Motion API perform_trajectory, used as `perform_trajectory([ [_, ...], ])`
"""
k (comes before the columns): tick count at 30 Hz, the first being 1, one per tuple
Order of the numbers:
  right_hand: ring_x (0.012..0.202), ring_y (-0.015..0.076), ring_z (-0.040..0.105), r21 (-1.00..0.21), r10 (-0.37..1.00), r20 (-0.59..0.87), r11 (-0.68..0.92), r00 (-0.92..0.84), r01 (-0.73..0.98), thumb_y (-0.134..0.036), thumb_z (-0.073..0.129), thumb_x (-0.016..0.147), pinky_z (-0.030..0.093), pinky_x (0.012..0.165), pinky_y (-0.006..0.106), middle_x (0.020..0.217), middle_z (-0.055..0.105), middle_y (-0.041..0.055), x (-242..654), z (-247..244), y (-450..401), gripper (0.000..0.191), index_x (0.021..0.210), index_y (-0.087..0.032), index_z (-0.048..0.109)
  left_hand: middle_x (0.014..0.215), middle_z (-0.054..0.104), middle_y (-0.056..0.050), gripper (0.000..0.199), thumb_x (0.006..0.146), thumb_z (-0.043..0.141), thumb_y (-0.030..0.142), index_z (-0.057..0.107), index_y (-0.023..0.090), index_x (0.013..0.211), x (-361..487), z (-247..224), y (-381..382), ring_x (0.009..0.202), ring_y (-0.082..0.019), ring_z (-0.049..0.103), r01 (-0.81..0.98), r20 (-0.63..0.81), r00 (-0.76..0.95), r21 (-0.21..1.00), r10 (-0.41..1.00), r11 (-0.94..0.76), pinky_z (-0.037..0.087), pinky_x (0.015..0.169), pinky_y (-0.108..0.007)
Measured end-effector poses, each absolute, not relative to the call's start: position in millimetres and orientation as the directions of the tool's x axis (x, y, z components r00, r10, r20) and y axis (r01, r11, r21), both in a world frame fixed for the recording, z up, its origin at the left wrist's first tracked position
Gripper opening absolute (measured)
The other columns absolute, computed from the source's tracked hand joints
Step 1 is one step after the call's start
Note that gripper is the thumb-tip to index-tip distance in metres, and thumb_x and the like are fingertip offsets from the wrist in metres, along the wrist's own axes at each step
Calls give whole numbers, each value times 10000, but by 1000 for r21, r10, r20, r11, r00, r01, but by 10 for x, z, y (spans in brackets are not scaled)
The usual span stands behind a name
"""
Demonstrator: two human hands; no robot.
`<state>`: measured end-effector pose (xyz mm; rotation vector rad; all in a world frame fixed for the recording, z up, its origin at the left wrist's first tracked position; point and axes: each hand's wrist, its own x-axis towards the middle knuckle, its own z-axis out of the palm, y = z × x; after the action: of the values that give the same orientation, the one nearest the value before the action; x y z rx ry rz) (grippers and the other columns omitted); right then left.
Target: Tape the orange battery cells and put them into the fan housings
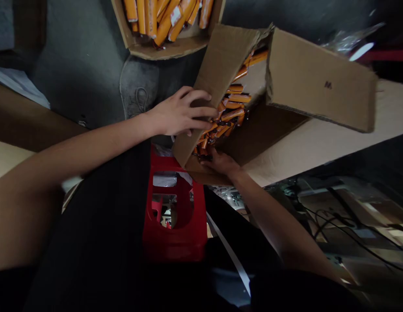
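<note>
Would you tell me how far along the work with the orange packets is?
Done: one open cardboard tray already holds orange packets. In hand: left hand steadies the tilted brown cardboard box; right hand reaches its packets. Left: many remain inside.

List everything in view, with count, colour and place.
box: one, brown cardboard, tilted, flaps open, centre right.
tubes: many, orange, spilling inside the tilted box.
second box: one, brown cardboard, top centre, on the floor.
packets: many, orange, in the second box.
stool: one, red, lower centre.
shoe: one, grey, beside the second box.
table: one, light wood, right, under the tilted box.
cables: several, black, lower right.
left hand: on the box flap.
right hand: at the box's low edge, by the tubes.
</note>
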<state>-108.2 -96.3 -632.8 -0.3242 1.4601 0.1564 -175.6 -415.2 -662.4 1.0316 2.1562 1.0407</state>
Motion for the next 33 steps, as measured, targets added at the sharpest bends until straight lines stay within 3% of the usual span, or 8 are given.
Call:
perform_trajectory([
  [4,1283,345,661,-239,-187,-969,878,162,-415,-432,562,1049,538,1009,414,1510,575,273,-1197,-6486,-923,593,1548,-137,436,1643,454,36,505,975,633,334,548,377,1471,-1751,-6636,-4157,1539,-396,283,430,-99,-580,806,809,407,321,1197,-655],
  [9,1230,302,693,-338,-246,-935,833,254,-438,-288,586,1026,536,990,376,1382,713,159,-1398,-6617,-966,382,1402,-237,633,1640,438,70,571,935,664,409,524,436,1487,-1750,-6627,-4157,1542,-432,298,400,-153,-566,808,810,432,333,1163,-706],
  [13,1203,299,710,-348,-264,-935,816,239,-461,-258,470,1062,540,974,388,1388,721,115,-1512,-6579,-938,429,1470,-309,592,1668,404,82,548,949,662,406,537,430,1483,-1751,-6622,-4163,1544,-390,276,440,-118,-562,795,819,417,353,1172,-674],
  [16,1161,306,726,-238,-221,-971,872,90,-428,-203,421,1054,541,957,378,1376,715,149,-1495,-6544,-943,503,1542,-275,517,1665,412,69,579,947,655,352,514,403,1506,-1747,-6626,-4165,1547,-389,284,452,-97,-570,792,816,410,362,1169,-668],
  [20,1199,354,697,-140,-157,-987,936,-28,-322,-302,468,1042,541,1000,430,1495,582,248,-1255,-6501,-1022,591,1608,-152,387,1648,446,48,571,937,653,327,528,394,1491,-1745,-6627,-4163,1541,-408,315,428,-96,-590,805,801,412,350,1170,-675],
  [25,1396,446,534,-77,-92,-993,976,-69,-202,-613,656,950,436,1146,517,1583,407,303,-971,-6452,-1066,912,1622,-113,296,1652,417,62,542,962,618,360,522,384,1495,-1762,-6604,-4162,1556,-412,283,398,-146,-553,818,820,415,300,1188,-690],
  [29,1288,437,596,-92,-129,-986,950,-106,-299,-687,484,1013,480,1069,507,1505,472,311,-974,-6463,-1047,771,1518,-106,434,1670,392,5,551,997,596,326,493,303,1537,-1761,-6622,-4162,1558,-420,240,403,-160,-536,815,829,417,265,1199,-693],
  [33,1148,381,691,-104,-148,-984,929,-97,-355,-598,319,1080,551,938,447,1430,574,246,-1009,-6451,-1034,612,1505,-185,470,1670,411,18,518,1016,606,316,509,342,1524,-1737,-6672,-4160,1565,-396,223,420,-95,-570,820,816,388,278,1209,-666],
])
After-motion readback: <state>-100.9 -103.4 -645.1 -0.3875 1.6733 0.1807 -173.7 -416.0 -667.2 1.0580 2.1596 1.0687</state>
